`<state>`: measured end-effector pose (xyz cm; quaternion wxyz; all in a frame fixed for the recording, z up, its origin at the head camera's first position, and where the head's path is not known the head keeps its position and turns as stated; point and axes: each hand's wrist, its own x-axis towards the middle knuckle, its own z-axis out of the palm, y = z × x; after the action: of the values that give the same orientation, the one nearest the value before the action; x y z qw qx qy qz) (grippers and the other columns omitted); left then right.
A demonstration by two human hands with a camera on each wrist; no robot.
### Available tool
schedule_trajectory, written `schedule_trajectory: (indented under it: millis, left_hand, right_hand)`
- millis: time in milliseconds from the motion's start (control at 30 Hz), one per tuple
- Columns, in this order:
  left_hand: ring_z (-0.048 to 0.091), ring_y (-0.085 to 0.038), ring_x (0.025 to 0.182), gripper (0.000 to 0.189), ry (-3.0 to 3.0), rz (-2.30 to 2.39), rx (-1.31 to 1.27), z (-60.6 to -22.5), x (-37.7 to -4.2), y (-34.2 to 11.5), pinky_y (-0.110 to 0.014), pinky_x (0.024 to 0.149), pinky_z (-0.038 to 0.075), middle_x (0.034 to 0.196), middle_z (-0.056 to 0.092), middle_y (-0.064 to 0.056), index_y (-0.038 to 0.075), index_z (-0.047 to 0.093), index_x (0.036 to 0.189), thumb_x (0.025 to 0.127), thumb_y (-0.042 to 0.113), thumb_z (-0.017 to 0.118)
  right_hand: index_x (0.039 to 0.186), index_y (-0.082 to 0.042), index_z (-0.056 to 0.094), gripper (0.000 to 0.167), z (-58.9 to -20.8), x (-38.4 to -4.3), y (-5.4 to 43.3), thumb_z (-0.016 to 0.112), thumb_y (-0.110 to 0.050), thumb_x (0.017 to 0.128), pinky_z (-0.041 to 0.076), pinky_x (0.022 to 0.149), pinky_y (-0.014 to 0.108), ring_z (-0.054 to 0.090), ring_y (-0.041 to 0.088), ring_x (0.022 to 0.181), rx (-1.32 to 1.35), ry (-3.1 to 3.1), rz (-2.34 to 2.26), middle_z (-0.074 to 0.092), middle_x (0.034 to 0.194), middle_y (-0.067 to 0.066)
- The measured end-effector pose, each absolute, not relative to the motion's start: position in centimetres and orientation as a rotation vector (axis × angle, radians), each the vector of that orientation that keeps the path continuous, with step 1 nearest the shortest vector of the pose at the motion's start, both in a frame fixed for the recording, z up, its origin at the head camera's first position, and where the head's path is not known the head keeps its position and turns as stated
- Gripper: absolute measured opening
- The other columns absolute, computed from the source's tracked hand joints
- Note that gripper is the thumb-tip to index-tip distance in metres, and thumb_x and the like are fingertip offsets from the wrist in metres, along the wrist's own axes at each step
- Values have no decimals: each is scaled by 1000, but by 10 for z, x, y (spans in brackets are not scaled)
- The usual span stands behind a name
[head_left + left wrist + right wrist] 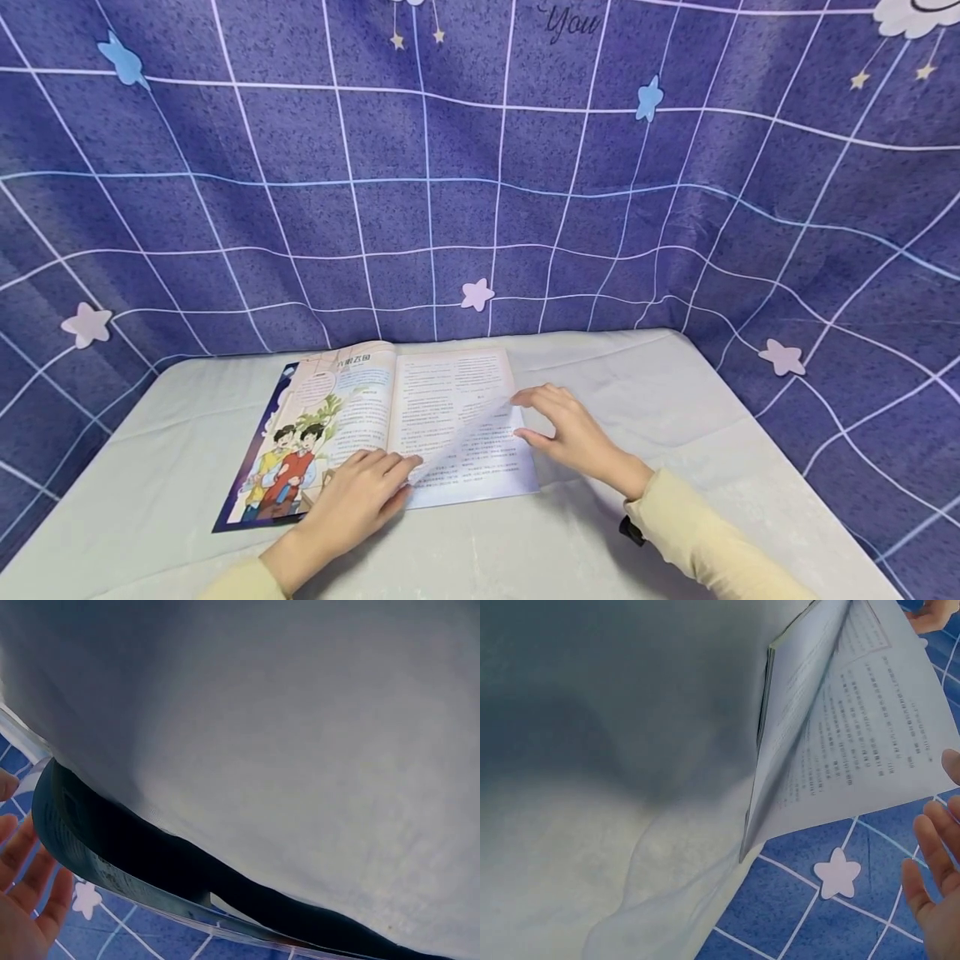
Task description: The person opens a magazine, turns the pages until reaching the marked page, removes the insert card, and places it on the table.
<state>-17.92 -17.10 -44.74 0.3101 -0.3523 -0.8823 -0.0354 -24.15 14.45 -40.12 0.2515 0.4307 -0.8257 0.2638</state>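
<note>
An open magazine lies on the cloth-covered table, an illustration of two people on its left page and text on its right. My left hand rests low on it near the fold, fingers loosely extended. In the left wrist view, the fingers of that left hand are beside the magazine's curved edge. A printed page rises from the right side. My right hand is at the raised page's outer edge and pinches its corner. In the right wrist view, the other right-hand fingers are spread below the corner.
A pale grey cloth covers the table and has some creases. Behind and at both sides hangs a blue curtain with a line grid and stars. A small black object shows under the right sleeve.
</note>
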Motion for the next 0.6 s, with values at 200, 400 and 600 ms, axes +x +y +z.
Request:
schedule_trajectory:
  millis: [200,400,600]
  left_hand:
    - [59,-13,82,51,-2318,-119,-906,-447,-179,-173,-31,69,47,95,64,5,14,57,119,71,22,73]
    - [59,-15,86,57,-2343,-110,-858,-446,-178,-175,-32,72,47,101,63,2,12,53,126,73,24,71]
    - [56,-20,94,64,-2354,-102,-831,-443,-178,-177,-35,77,46,111,58,-4,9,47,131,73,24,69]
  right_hand:
    - [105,-9,62,33,-404,-242,149,72,-20,76,43,85,31,56,14,98,1175,-2255,705,65,105,1]
    - [104,-8,62,33,-409,-242,152,72,-20,75,43,85,32,56,14,97,1191,-2267,674,65,105,2]
    - [103,-7,61,33,-415,-241,152,72,-19,75,43,87,35,56,15,98,1235,-2294,626,64,104,1]
